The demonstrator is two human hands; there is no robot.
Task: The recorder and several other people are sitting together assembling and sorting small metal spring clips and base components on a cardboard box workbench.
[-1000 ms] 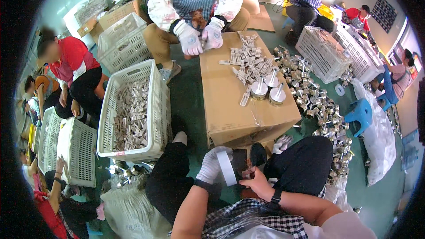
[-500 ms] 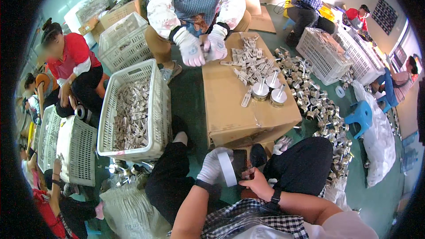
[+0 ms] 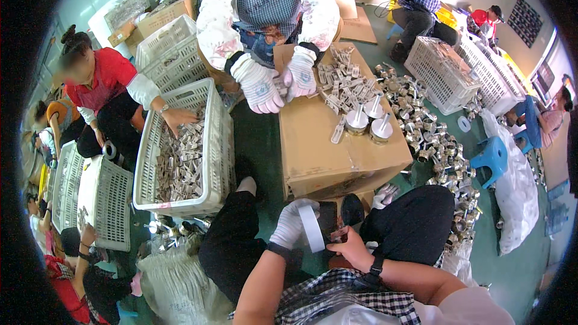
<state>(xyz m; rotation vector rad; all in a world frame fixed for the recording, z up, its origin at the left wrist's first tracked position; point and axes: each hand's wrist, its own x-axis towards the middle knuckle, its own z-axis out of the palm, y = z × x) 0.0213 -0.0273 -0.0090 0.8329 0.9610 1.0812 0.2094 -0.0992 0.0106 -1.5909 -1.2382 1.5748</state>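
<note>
Where a co-worker in a checked apron (image 3: 268, 3) sits across the way, a big cardboard box (image 3: 337, 162) stands between that person and the wearer's knees. To its left, well clear of it, a white basket (image 3: 224, 156) holds many pale clips, with another person's bare hand reaching in. Right of the box, a long heap of metal parts (image 3: 424, 138) covers the floor, and beyond it a white plastic bag (image 3: 512, 192) lies just beside a blue stool (image 3: 490, 159).

Below the near edge of the box, the wearer's left hand (image 3: 289, 227), in a white glove, is curled and has hold of a white roll (image 3: 312, 230), turned nearly edge-on. The right hand (image 3: 354, 250) is bare and half closed, thumb and fingers drawn together just right of the roll; I cannot tell whether it grips anything. A loose white glove (image 3: 385, 195) shows beside the dark trouser leg. On the box top, three round metal pieces (image 3: 356, 121) stand with stems upward, near a pile of clips (image 3: 346, 87). Smallest is a reddish-brown thing (image 3: 338, 235) at the right fingertips, too blurred to identify.
</note>
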